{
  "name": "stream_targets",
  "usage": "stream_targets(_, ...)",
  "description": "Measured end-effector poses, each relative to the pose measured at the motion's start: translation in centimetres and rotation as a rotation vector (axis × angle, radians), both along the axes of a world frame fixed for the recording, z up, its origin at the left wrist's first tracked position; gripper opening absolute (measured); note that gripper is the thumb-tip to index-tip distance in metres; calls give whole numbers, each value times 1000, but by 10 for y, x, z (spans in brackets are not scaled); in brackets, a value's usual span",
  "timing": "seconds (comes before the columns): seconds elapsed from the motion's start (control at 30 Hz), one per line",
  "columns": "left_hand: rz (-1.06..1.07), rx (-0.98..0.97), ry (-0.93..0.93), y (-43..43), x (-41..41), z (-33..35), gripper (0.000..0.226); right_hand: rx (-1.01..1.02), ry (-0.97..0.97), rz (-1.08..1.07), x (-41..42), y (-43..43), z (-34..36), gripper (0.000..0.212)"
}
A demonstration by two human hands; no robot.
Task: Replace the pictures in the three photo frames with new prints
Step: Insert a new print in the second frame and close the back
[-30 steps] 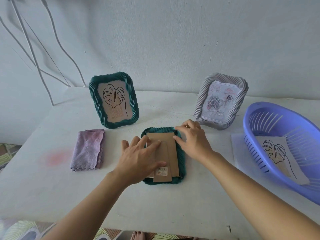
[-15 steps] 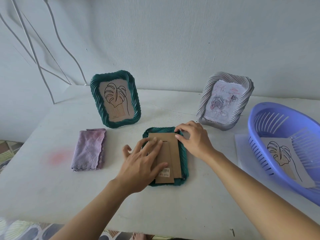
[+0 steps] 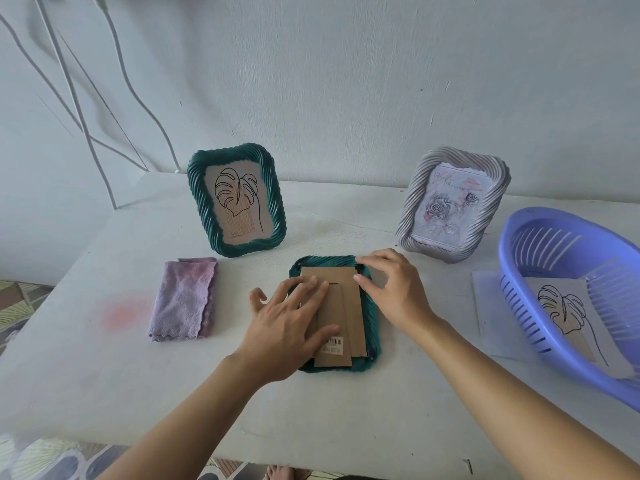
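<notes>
Pinning the backing board [image 3: 350, 306], left hand [image 3: 287, 327] flat, right hand [image 3: 394, 292] at corner.

Left hand [image 3: 287, 327] presses the face-down green frame [image 3: 374, 323]

White table [image 3: 346, 410] against pale wall [image 3: 346, 81]; patterned floor [image 3: 20, 299]; white cables [image 3: 69, 81].

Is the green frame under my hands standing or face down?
Face down: the green frame lies flat on the table, cardboard backing up, left hand on it.
</notes>
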State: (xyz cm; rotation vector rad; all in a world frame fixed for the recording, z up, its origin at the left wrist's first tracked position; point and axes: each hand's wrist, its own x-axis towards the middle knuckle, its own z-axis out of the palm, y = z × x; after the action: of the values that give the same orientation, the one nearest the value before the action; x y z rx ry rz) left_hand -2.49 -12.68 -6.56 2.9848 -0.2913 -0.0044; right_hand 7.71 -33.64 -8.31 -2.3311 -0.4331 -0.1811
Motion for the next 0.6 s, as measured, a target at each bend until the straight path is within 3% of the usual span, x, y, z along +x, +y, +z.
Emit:
stream_targets(0.2,-4,15,30,2,8,8,73,-8,-22,59,-13,3,4,40)
stream_targets(0.33,-18,-17,58,6,17,13,50,-114,-65,91,-15,6,-2,35)
stream_targets(0.47,-42,-171,6,20,30,12,36,-110,-91,97,-16,6,-4,28)
stream_targets(0.6,109,-342,-114,35,44,4,28,-131,-98,104,-18,11,-5,21)
